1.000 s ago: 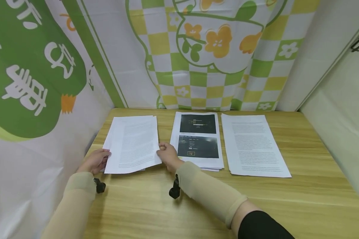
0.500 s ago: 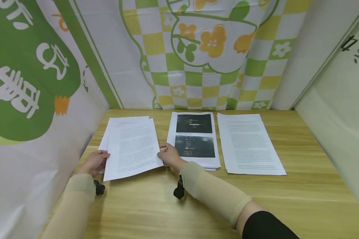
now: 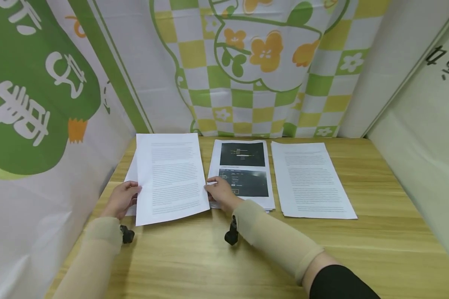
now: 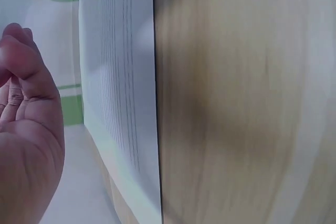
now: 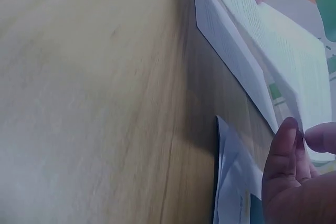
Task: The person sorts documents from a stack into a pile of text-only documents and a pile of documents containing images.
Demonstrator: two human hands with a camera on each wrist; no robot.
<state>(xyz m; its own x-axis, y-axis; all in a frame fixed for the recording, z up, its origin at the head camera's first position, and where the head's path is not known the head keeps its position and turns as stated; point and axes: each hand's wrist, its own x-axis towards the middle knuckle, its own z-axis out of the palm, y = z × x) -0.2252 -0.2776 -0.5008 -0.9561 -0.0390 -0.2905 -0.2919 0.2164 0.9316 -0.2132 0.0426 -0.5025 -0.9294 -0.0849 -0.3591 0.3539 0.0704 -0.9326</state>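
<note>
Several printed sheets of paper, seen as one loose pile [image 3: 176, 174], are held up at a slant over the left of the table. My left hand [image 3: 122, 199] holds the pile's left edge, and the thumb and fingers of my right hand [image 3: 222, 193] pinch its right edge. Under it, more paper [image 3: 132, 173] lies on the table and shows at the left; the right wrist view shows a gap between this lower paper [image 5: 231, 45] and the raised pile [image 5: 310, 56]. In the left wrist view, my left hand [image 4: 31, 129] has bent fingers, their grip hidden.
A stack with two dark screenshots [image 3: 243, 182] lies right of the held paper, partly under my right hand. Farther right lies another printed stack [image 3: 314, 180]. The wooden table [image 3: 194, 261] meets patterned cloth [image 3: 262, 99] at the back and white cloth at both sides.
The held paper first came nearer over the paper beneath, uncovering its top, then rose and tilted up, shifting slightly right. Both hands moved with it.
</note>
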